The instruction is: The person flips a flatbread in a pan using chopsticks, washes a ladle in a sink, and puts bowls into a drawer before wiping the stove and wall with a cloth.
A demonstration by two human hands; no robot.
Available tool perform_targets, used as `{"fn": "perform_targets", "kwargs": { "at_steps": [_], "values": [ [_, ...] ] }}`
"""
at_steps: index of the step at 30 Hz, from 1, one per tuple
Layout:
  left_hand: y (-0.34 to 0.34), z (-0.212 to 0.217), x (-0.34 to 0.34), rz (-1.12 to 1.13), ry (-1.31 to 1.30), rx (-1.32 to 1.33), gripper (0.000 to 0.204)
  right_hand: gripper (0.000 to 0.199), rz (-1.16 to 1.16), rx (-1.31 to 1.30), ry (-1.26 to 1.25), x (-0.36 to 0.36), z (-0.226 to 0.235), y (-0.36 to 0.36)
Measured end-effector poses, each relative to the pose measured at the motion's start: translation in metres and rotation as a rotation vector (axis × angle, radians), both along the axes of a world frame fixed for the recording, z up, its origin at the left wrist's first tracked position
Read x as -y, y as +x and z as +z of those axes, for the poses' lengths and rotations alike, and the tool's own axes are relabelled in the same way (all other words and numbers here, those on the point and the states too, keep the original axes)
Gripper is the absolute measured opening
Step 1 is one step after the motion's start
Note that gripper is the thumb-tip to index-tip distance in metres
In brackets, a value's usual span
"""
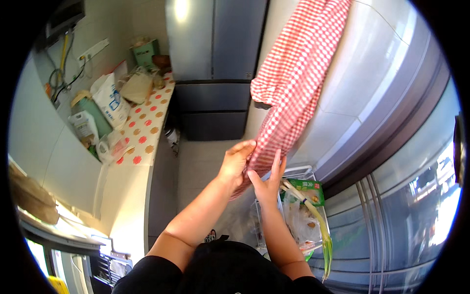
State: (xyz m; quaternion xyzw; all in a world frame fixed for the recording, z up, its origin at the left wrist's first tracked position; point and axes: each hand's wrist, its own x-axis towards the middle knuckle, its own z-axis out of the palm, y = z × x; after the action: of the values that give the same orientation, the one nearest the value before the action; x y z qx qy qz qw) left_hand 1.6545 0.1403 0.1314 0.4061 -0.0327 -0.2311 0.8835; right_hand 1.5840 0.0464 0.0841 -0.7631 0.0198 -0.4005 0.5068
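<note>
A red-and-white checked garment (298,73) hangs against the tiled wall on the right, its lower part slanting down toward me. A sleeve-like part with a dark end shows on its left side. My left hand (236,161) has its fingers closed on the left edge of the hanging cloth, low down. Against the lower right part of the cloth lies my right hand (268,185), with fingers stretched out and the thumb apart. The cloth covers some of the right hand's fingertips.
Below my right forearm stands a white rack (298,170) with a long green onion (318,215) and bags. A dark fridge (215,44) stands ahead. On the left runs a counter (125,181) with a dotted cover, a white sack (111,100) and a green box (145,53).
</note>
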Motion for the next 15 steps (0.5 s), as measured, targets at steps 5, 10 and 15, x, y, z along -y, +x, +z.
{"fn": "perform_targets", "kwargs": {
  "at_steps": [5,10,15],
  "values": [
    [-0.024,-0.047,0.014,-0.184,-0.340,-0.349,0.015,0.076,0.534,-0.158,0.838,0.006,-0.029,0.006],
    [-0.025,-0.045,0.019,-0.073,-0.241,-0.223,0.013,0.036,0.439,-0.005,0.947,-0.008,0.012,0.016],
    [-0.056,-0.019,0.016,0.050,-0.012,0.032,0.026,0.025,0.265,-0.072,0.878,-0.004,0.013,0.029]
  ]
}}
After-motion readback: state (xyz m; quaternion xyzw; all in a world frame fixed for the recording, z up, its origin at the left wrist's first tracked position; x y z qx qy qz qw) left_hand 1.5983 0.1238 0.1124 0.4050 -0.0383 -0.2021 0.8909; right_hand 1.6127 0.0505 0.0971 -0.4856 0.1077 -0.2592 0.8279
